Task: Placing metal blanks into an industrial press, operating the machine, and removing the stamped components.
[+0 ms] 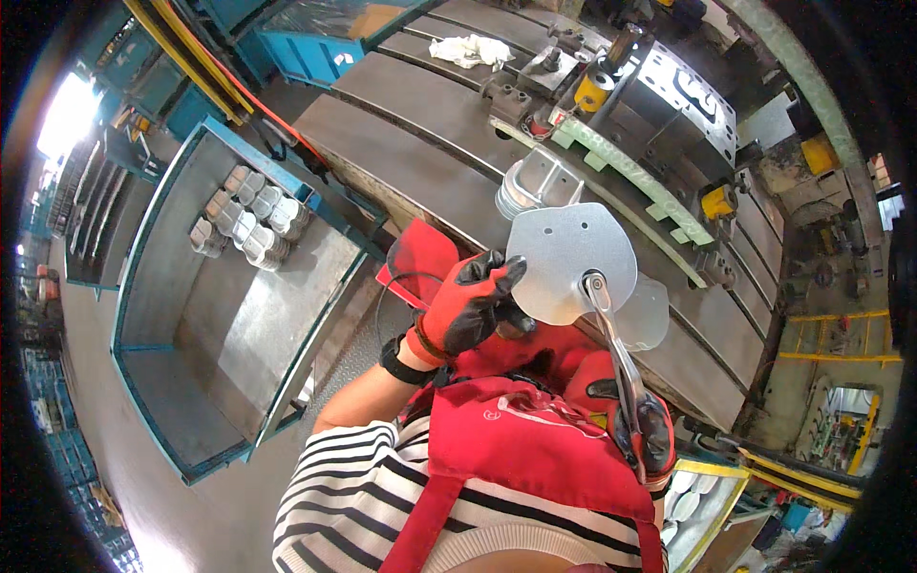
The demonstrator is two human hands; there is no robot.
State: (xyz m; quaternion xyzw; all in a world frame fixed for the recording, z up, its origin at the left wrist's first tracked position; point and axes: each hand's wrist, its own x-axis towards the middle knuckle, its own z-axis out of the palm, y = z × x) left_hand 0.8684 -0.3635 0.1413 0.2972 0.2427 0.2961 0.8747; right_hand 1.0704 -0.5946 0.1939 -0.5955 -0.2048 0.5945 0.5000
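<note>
My left hand [475, 303], in a red and black glove, grips the left edge of a flat rounded sheet-metal blank [569, 260] held up in front of my chest. My right hand [646, 432], gloved the same way, holds the handle of long metal tongs [611, 336] whose jaws clamp the lower middle of that blank. A second blank [650, 310] shows just behind it at the lower right. Beyond, a stack of formed metal parts [533, 183] rests on the steel press table [420, 143].
A blue metal bin [153, 315] at my left holds rows of stacked formed parts [250, 218]. On the table lie a white rag [470, 50], a green slotted bar [630, 172] and press tooling [669, 91]. Another bin with pale parts [702, 497] stands at the lower right.
</note>
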